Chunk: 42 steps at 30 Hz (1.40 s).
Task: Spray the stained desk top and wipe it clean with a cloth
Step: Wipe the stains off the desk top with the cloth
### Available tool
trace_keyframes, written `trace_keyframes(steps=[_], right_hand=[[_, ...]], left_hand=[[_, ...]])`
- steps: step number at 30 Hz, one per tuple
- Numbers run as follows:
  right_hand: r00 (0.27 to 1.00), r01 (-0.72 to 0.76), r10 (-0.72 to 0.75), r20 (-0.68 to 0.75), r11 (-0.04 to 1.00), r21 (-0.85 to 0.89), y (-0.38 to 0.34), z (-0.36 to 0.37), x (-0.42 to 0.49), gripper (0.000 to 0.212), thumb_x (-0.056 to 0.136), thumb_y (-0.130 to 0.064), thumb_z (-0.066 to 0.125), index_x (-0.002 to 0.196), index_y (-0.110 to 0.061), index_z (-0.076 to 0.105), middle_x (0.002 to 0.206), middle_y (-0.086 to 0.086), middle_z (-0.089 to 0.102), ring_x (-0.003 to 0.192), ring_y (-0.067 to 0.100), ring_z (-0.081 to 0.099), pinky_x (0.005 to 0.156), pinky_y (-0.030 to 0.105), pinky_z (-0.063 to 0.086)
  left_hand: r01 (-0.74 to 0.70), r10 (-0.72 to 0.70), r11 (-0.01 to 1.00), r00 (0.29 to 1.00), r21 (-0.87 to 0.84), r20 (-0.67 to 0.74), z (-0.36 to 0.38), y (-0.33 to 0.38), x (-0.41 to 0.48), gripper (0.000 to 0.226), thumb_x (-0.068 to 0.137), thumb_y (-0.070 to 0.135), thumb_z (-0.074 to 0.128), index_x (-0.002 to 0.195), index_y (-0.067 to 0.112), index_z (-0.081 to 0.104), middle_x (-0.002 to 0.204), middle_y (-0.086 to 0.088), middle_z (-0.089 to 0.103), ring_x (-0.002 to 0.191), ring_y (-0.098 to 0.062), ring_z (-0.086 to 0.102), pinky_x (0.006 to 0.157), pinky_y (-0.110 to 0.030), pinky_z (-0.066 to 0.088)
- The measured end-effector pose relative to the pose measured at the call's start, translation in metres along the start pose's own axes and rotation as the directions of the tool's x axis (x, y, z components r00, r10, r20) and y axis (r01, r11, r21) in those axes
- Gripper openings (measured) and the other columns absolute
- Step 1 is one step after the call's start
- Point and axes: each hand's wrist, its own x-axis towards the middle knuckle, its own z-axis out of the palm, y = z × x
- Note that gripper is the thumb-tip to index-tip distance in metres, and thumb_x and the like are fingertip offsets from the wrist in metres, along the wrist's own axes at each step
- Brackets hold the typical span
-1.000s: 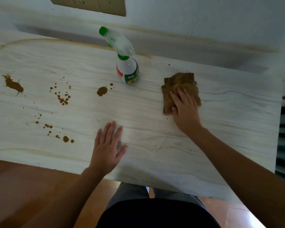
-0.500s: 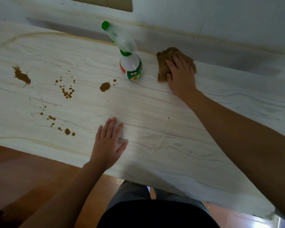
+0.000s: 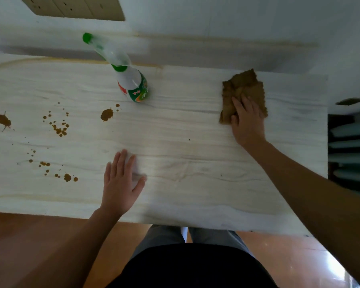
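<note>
The right hand (image 3: 247, 121) presses flat, fingers straight, on a crumpled brown cloth (image 3: 244, 91); the left hand (image 3: 121, 183) lies spread on the pale wood-grain bench (image 3: 195, 163).

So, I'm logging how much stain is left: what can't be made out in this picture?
Head view, desk top under the cloth and right hand: hidden by them.
Head view, its left end: cut off by the frame edge.
Head view, spray bottle label: too blurred to read.
Head view, surface under the left hand: covered.
</note>
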Motion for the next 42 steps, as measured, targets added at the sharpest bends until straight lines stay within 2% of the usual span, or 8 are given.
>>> trace_keyframes(steps=[11, 16, 20, 27, 31, 36, 39, 42], right_hand=[[0.999, -0.031, 0.03, 0.036, 0.999, 0.041, -0.019, 0.048, -0.185, 0.058, 0.095, -0.026, 0.041, 0.153, -0.022, 0.036, 0.163, 0.005, 0.026, 0.152, 0.023, 0.017, 0.122, 0.048, 0.019], [0.993, 0.079, -0.081, 0.09, 0.996, 0.033, -0.004, 0.034, -0.158, 0.058, 0.095, -0.034, 0.04, 0.152, -0.024, 0.037, 0.161, 0.004, 0.03, 0.15, 0.024, 0.022, 0.12, 0.048, 0.022], [0.975, 0.191, -0.191, 0.111, 0.982, 0.017, 0.004, 0.021, -0.081, 0.06, 0.094, -0.033, 0.04, 0.152, -0.023, 0.037, 0.16, 0.007, 0.031, 0.148, 0.028, 0.023, 0.12, 0.049, 0.019], [0.983, 0.169, -0.166, 0.08, 0.985, -0.035, -0.066, 0.027, 0.035, 0.057, 0.1, -0.023, 0.044, 0.155, -0.022, 0.03, 0.164, 0.007, 0.021, 0.151, 0.029, 0.015, 0.123, 0.047, 0.01], [0.976, 0.209, -0.207, 0.063, 0.977, -0.035, -0.115, 0.047, 0.007, 0.057, 0.099, -0.022, 0.045, 0.155, -0.022, 0.033, 0.163, 0.007, 0.024, 0.151, 0.029, 0.016, 0.123, 0.048, 0.01], [0.96, 0.266, -0.27, 0.075, 0.962, 0.057, -0.145, 0.071, -0.081, 0.06, 0.091, -0.019, 0.054, 0.15, -0.02, 0.042, 0.16, 0.007, 0.032, 0.149, 0.031, 0.023, 0.121, 0.052, 0.018], [0.915, 0.386, -0.389, 0.112, 0.921, 0.048, -0.134, 0.074, -0.125, 0.06, 0.093, -0.022, 0.055, 0.151, -0.02, 0.04, 0.161, 0.006, 0.031, 0.15, 0.028, 0.023, 0.121, 0.05, 0.02], [0.888, 0.445, -0.446, 0.114, 0.895, 0.038, -0.098, 0.064, -0.123, 0.059, 0.095, -0.031, 0.052, 0.152, -0.022, 0.038, 0.161, 0.005, 0.03, 0.15, 0.025, 0.022, 0.123, 0.044, 0.017]], left_hand=[[0.073, -0.073, 0.997, 0.997, -0.017, 0.007, 0.001, 0.01, 0.001, 0.083, 0.093, 0.067, 0.032, 0.157, 0.015, 0.024, 0.169, -0.011, 0.012, 0.157, -0.026, 0.003, 0.125, -0.054, 0.013], [0.045, -0.045, 0.999, 0.999, -0.017, -0.021, 0.002, 0.008, 0.001, 0.081, 0.094, 0.065, 0.036, 0.156, 0.014, 0.027, 0.168, -0.012, 0.015, 0.157, -0.027, 0.005, 0.124, -0.055, 0.015], [0.04, -0.04, 0.999, 0.999, -0.022, -0.036, 0.005, 0.007, 0.001, 0.08, 0.093, 0.062, 0.042, 0.155, 0.014, 0.029, 0.168, -0.012, 0.016, 0.157, -0.028, 0.005, 0.124, -0.056, 0.014], [0.012, -0.01, 0.998, 0.999, 0.069, -0.031, 0.007, 0.005, -0.001, 0.079, 0.096, 0.06, 0.037, 0.156, 0.01, 0.029, 0.167, -0.017, 0.015, 0.156, -0.033, 0.009, 0.123, -0.055, 0.019], [0.002, 0.0, 0.996, 1.0, 0.088, -0.021, 0.005, 0.004, -0.001, 0.077, 0.099, 0.058, 0.037, 0.159, 0.012, 0.023, 0.169, -0.014, 0.011, 0.157, -0.03, 0.005, 0.124, -0.054, 0.017], [0.028, -0.028, 0.994, 1.0, 0.106, -0.001, 0.004, 0.009, -0.001, 0.077, 0.099, 0.058, 0.035, 0.159, 0.012, 0.021, 0.169, -0.015, 0.01, 0.157, -0.03, 0.004, 0.124, -0.055, 0.016], [0.037, -0.038, 0.992, 0.999, 0.117, 0.002, 0.003, 0.01, -0.001, 0.077, 0.1, 0.058, 0.033, 0.16, 0.011, 0.02, 0.168, -0.016, 0.01, 0.157, -0.031, 0.005, 0.124, -0.055, 0.017], [0.033, -0.034, 0.992, 0.999, 0.119, 0.01, 0.002, 0.01, -0.001, 0.077, 0.099, 0.058, 0.032, 0.159, 0.01, 0.021, 0.168, -0.016, 0.011, 0.156, -0.032, 0.006, 0.124, -0.054, 0.017]])
